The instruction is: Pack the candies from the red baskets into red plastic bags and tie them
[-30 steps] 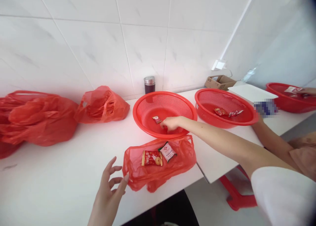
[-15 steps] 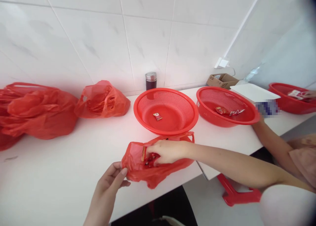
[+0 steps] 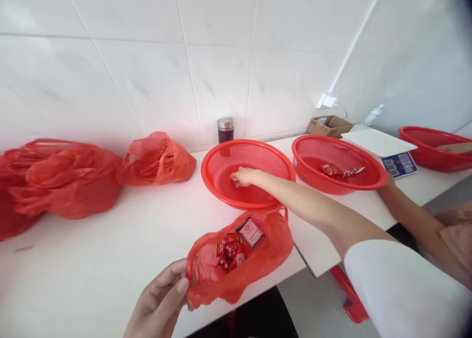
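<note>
My left hand (image 3: 162, 296) pinches the left edge of a red plastic bag (image 3: 271, 247) and holds its mouth wide. Inside the bag lie several red wrapped packets (image 3: 230, 247) and a pink-and-white square packet (image 3: 252, 232). Behind the bag stands a red mesh basket (image 3: 258, 153). My right hand (image 3: 246, 176) reaches down into this basket, its fingers closed at a small red-and-white packet (image 3: 234, 181) on the bottom. The fingers partly cover that packet.
To the left sit knotted red bags (image 3: 73, 180) and a smaller red bag (image 3: 158, 161). A dark tumbler (image 3: 225, 131) stands by the wall. Rightward are a second basket (image 3: 339, 180) with packets, a cardboard box (image 3: 330, 126), a white board (image 3: 379, 140) and a co-worker's arm (image 3: 413, 220).
My right hand has left the bag and moved up into the mesh basket, uncovering the packets in the bag. My left hand keeps its hold on the bag edge.
</note>
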`<state>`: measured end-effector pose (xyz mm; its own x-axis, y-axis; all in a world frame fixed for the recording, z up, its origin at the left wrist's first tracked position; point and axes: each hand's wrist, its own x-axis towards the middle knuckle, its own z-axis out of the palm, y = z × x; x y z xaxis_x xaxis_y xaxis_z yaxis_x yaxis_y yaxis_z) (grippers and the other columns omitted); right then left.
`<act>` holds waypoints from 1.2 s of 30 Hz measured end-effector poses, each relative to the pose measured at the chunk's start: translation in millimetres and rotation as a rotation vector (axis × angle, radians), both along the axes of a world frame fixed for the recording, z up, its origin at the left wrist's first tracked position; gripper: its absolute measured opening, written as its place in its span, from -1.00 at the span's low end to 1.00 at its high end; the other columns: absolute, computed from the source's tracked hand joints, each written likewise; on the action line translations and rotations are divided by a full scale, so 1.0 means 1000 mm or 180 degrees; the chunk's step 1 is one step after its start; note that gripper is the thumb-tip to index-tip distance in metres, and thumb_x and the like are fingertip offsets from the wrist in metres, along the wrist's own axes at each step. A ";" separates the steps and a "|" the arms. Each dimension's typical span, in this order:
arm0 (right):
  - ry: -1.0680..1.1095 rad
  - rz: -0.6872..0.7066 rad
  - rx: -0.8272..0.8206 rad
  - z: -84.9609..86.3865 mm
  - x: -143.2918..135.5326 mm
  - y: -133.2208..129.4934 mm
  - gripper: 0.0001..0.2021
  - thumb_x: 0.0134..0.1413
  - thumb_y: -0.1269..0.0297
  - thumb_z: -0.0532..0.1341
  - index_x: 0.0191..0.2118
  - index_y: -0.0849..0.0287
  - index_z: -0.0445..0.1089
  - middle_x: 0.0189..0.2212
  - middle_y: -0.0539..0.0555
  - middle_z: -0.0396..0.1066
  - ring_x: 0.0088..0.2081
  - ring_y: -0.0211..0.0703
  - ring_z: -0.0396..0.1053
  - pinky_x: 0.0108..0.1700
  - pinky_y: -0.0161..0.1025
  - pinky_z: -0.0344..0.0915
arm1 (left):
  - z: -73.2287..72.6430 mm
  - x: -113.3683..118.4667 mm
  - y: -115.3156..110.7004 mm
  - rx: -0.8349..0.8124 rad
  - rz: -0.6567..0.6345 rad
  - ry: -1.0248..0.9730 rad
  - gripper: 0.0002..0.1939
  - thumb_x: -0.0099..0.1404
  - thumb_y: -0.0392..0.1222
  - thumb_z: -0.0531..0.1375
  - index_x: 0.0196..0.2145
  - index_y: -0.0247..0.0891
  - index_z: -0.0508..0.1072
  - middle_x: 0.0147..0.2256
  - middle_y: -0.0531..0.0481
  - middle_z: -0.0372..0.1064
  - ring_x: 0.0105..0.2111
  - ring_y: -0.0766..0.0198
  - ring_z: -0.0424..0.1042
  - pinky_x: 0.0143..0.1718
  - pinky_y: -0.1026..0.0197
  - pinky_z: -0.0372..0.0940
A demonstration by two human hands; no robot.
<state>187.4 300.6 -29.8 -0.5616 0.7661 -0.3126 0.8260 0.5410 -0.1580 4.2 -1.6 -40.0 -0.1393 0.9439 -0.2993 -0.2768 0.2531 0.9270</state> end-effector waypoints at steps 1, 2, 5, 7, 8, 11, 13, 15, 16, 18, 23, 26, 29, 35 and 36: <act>-0.0092 0.0051 -0.0032 -0.005 -0.001 0.003 -0.63 -0.03 0.29 0.28 -0.03 0.15 0.38 -0.10 0.23 0.39 -0.22 -0.01 0.40 -0.28 -0.22 0.23 | 0.000 0.000 0.000 -0.0024 0.0042 0.0031 -0.67 0.04 0.08 0.32 -0.29 -0.17 0.58 -0.41 -0.05 0.44 -0.50 0.27 0.26 -0.48 0.24 0.26; -0.0163 0.0107 -0.0055 -0.009 -0.001 0.005 -0.69 -0.03 0.29 0.28 -0.10 0.15 0.42 -0.16 0.19 0.41 -0.25 -0.04 0.40 -0.30 -0.24 0.21 | -0.001 -0.001 0.000 -0.0039 0.0095 0.0047 -0.67 0.04 0.07 0.32 -0.29 -0.16 0.58 -0.41 -0.04 0.45 -0.50 0.28 0.26 -0.48 0.25 0.26; -0.0299 0.0251 -0.0097 -0.012 0.004 0.005 -0.80 0.00 0.21 0.26 -0.24 0.18 0.45 -0.28 0.13 0.44 -0.30 -0.09 0.38 -0.33 -0.27 0.18 | -0.006 -0.003 -0.001 -0.0051 0.0241 0.0011 -0.69 0.03 0.04 0.35 -0.29 -0.15 0.58 -0.43 -0.01 0.44 -0.52 0.33 0.24 -0.48 0.29 0.24; -0.0334 0.0288 -0.0071 -0.010 0.010 0.004 -0.74 0.04 0.13 0.23 -0.21 0.20 0.44 -0.27 0.16 0.44 -0.30 -0.07 0.39 -0.34 -0.26 0.18 | -0.010 -0.003 0.000 -0.0048 0.0254 -0.0046 -0.69 0.03 0.03 0.35 -0.28 -0.15 0.58 -0.45 0.01 0.42 -0.52 0.34 0.23 -0.47 0.30 0.23; -0.0328 0.0289 -0.0030 -0.008 0.013 0.003 -0.68 0.06 0.09 0.22 -0.15 0.21 0.42 -0.21 0.19 0.43 -0.27 -0.05 0.39 -0.33 -0.26 0.18 | -0.012 -0.003 0.001 -0.0048 0.0238 -0.0079 -0.69 0.04 0.03 0.34 -0.27 -0.15 0.58 -0.47 0.01 0.41 -0.51 0.34 0.22 -0.47 0.31 0.23; -0.0271 0.0308 0.0075 -0.008 0.017 0.000 -0.49 0.10 0.05 0.17 0.14 0.14 0.23 0.01 0.24 0.31 -0.12 0.00 0.36 -0.26 -0.26 0.20 | -0.014 -0.001 0.003 -0.0087 0.0140 -0.0152 -0.69 0.08 0.03 0.32 -0.23 -0.14 0.57 -0.54 0.04 0.34 -0.51 0.33 0.22 -0.43 0.30 0.24; -0.0267 0.0374 0.0052 -0.012 0.014 -0.002 -0.44 0.10 0.08 0.18 0.22 0.02 0.13 0.08 0.21 0.25 -0.05 -0.01 0.34 -0.21 -0.25 0.21 | -0.013 0.000 0.002 -0.0108 0.0115 -0.0162 -0.69 0.09 0.03 0.32 -0.23 -0.13 0.57 -0.53 0.04 0.35 -0.49 0.32 0.23 -0.43 0.29 0.24; -0.0310 0.0435 0.0007 -0.017 0.008 -0.005 -0.47 0.07 0.15 0.21 0.19 -0.01 0.17 0.07 0.18 0.25 -0.05 -0.01 0.34 -0.19 -0.24 0.21 | -0.011 0.000 0.000 -0.0104 0.0148 -0.0131 -0.69 0.07 0.03 0.33 -0.24 -0.14 0.58 -0.46 0.01 0.41 -0.48 0.32 0.23 -0.44 0.29 0.24; -0.0348 0.0447 -0.0011 -0.018 0.004 -0.006 -0.50 0.05 0.20 0.23 0.14 0.02 0.23 0.04 0.19 0.26 -0.07 0.00 0.35 -0.20 -0.23 0.21 | -0.010 -0.001 -0.001 -0.0089 0.0184 -0.0113 -0.68 0.06 0.04 0.33 -0.25 -0.14 0.59 -0.43 0.00 0.43 -0.49 0.32 0.23 -0.45 0.30 0.24; -0.0440 0.0436 -0.0060 -0.018 -0.001 -0.008 -0.61 -0.04 0.30 0.27 -0.02 0.14 0.36 -0.03 0.22 0.31 -0.15 0.02 0.37 -0.25 -0.21 0.22 | -0.009 -0.003 -0.004 -0.0056 0.0270 -0.0105 -0.69 0.05 0.04 0.34 -0.26 -0.14 0.60 -0.43 0.00 0.43 -0.49 0.34 0.22 -0.44 0.30 0.24; -0.0293 0.0444 -0.0090 0.017 0.007 -0.022 -0.76 -0.10 0.31 0.28 -0.23 0.20 0.35 -0.16 0.17 0.35 -0.27 -0.08 0.36 -0.33 -0.25 0.21 | -0.012 -0.009 -0.009 -0.0132 0.0364 -0.0147 -0.69 0.04 0.02 0.35 -0.26 -0.14 0.59 -0.41 0.01 0.44 -0.49 0.34 0.23 -0.44 0.31 0.25; 0.0400 0.0641 0.0031 0.048 0.023 -0.058 -0.77 0.05 0.21 0.18 -0.15 0.12 0.24 -0.13 0.08 0.33 -0.21 -0.18 0.32 -0.25 -0.30 0.21 | -0.019 -0.013 -0.009 -0.0104 0.0320 -0.0188 -0.74 0.08 -0.01 0.34 -0.27 -0.15 0.57 -0.42 0.02 0.41 -0.48 0.35 0.24 -0.41 0.32 0.26; 0.1431 0.1101 -0.0305 0.056 0.036 -0.114 -0.80 0.08 0.16 0.18 -0.21 0.12 0.23 -0.19 0.03 0.34 -0.27 -0.26 0.31 -0.28 -0.35 0.23 | -0.023 -0.014 -0.007 0.0010 0.0127 -0.0270 -0.81 0.14 -0.03 0.30 -0.30 -0.15 0.55 -0.42 0.04 0.37 -0.45 0.35 0.25 -0.37 0.33 0.27; 0.0670 0.1289 0.0301 0.020 0.062 -0.176 -0.77 0.03 0.40 0.19 -0.14 0.17 0.38 -0.17 0.15 0.35 -0.22 -0.11 0.33 -0.35 -0.27 0.22 | -0.006 -0.011 -0.002 0.0245 -0.0024 -0.0355 -0.83 0.20 -0.04 0.23 -0.39 -0.18 0.50 -0.40 0.00 0.36 -0.40 0.30 0.28 -0.37 0.31 0.31; 0.0657 0.1242 0.0443 0.019 0.068 -0.175 -0.78 0.06 0.41 0.18 -0.13 0.17 0.39 -0.17 0.15 0.35 -0.21 -0.11 0.33 -0.33 -0.26 0.22 | -0.002 -0.013 -0.001 0.0317 0.0044 -0.0342 -0.83 0.21 -0.04 0.23 -0.37 -0.18 0.50 -0.37 -0.01 0.37 -0.37 0.28 0.30 -0.34 0.30 0.33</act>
<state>255.9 125.7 -10.5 -0.8559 0.5119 -0.0731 0.5154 0.8329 -0.2017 -8.5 -3.0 -42.1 -0.1246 0.9679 -0.2181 -0.3786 0.1568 0.9122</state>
